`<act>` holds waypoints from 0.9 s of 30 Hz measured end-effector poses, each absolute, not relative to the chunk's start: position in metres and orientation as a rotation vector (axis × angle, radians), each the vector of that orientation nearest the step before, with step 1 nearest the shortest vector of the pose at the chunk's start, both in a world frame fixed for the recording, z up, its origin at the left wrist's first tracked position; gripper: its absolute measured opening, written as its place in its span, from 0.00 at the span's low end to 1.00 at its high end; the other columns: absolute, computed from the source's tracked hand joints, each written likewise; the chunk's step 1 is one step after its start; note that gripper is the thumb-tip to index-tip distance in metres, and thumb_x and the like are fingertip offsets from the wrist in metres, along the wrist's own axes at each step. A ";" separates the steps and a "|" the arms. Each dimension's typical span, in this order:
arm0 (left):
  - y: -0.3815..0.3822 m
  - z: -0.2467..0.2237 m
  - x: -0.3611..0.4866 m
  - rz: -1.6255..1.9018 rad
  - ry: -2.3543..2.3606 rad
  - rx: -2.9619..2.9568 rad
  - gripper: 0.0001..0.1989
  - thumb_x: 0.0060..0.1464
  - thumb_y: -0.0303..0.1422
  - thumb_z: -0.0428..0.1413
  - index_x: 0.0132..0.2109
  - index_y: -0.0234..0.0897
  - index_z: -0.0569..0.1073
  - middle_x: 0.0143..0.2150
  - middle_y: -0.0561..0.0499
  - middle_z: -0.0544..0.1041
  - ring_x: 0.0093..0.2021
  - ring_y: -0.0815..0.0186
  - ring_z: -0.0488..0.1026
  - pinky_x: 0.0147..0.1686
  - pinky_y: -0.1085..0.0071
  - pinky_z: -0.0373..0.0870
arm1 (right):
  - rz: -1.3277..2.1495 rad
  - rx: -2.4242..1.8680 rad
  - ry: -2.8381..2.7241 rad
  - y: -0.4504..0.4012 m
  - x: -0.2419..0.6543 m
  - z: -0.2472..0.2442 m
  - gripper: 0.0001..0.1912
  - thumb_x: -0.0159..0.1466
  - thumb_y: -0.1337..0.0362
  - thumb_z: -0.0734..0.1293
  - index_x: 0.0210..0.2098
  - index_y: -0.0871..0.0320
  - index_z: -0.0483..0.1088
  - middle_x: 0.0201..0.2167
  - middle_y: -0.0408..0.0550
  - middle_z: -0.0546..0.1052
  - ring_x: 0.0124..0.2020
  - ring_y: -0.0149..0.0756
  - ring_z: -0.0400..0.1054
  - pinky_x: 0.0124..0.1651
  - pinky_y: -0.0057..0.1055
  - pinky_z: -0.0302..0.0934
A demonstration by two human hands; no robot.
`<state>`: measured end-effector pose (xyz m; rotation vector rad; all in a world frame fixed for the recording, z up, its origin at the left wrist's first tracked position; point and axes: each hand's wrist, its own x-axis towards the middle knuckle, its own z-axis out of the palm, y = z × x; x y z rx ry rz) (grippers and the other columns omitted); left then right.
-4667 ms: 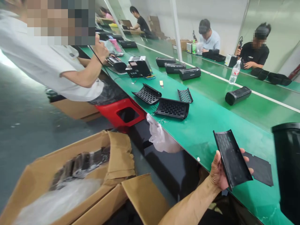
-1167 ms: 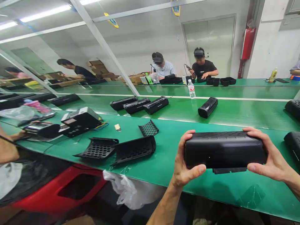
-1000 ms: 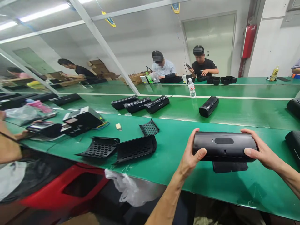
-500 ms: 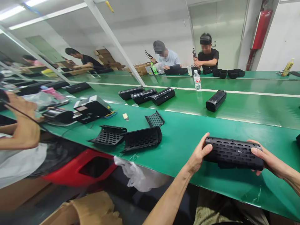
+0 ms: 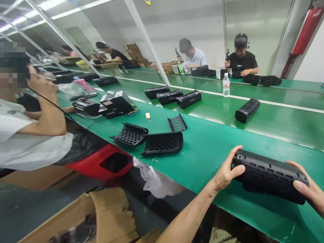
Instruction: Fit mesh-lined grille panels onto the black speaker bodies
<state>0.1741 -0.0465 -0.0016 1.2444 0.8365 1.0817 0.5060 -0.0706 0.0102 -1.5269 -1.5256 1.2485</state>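
Between my two hands is a black speaker housing (image 5: 272, 175) with rows of slots, held just above the green bench. My left hand (image 5: 231, 168) grips its left end, thumb on the slotted face. At the other end my right hand (image 5: 305, 185) has its thumb on the front, with the remaining fingers mostly hidden behind. Left of it on the bench lie black perforated shells: a wide one (image 5: 163, 143), a second curved one (image 5: 130, 134) and a small piece (image 5: 178, 123).
Several black speakers (image 5: 188, 98) stand on the green conveyor, with one speaker (image 5: 247, 110) apart near a water bottle (image 5: 226, 85). A co-worker (image 5: 40, 128) sits at left beside a power unit (image 5: 117, 104). An open cardboard box (image 5: 111, 212) is below the bench.
The view has swung left, so the bench things sit further right. The housing has rolled in my hands, showing more of its smooth upper side. Both hands keep their hold.
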 end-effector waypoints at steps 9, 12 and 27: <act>-0.036 -0.005 0.185 1.193 0.731 1.212 0.47 0.53 0.56 0.67 0.73 0.45 0.61 0.59 0.44 0.72 0.56 0.50 0.70 0.61 0.54 0.66 | 1.215 -1.595 -1.487 -0.065 0.512 0.023 0.42 0.66 0.35 0.67 0.73 0.41 0.57 0.67 0.54 0.69 0.56 0.55 0.75 0.48 0.32 0.74; -0.033 -0.004 0.190 1.274 0.755 1.157 0.42 0.53 0.55 0.66 0.69 0.45 0.66 0.53 0.47 0.74 0.50 0.54 0.70 0.57 0.56 0.67 | 1.198 -1.585 -1.486 -0.063 0.509 0.027 0.43 0.65 0.36 0.68 0.74 0.42 0.57 0.65 0.56 0.70 0.54 0.54 0.76 0.45 0.30 0.75; 0.035 0.000 0.199 1.256 1.025 1.151 0.37 0.64 0.57 0.55 0.72 0.44 0.65 0.69 0.39 0.72 0.61 0.49 0.75 0.55 0.56 0.74 | 1.091 -1.437 -1.200 0.010 0.510 0.021 0.34 0.53 0.40 0.77 0.52 0.55 0.77 0.47 0.55 0.83 0.49 0.54 0.78 0.47 0.40 0.74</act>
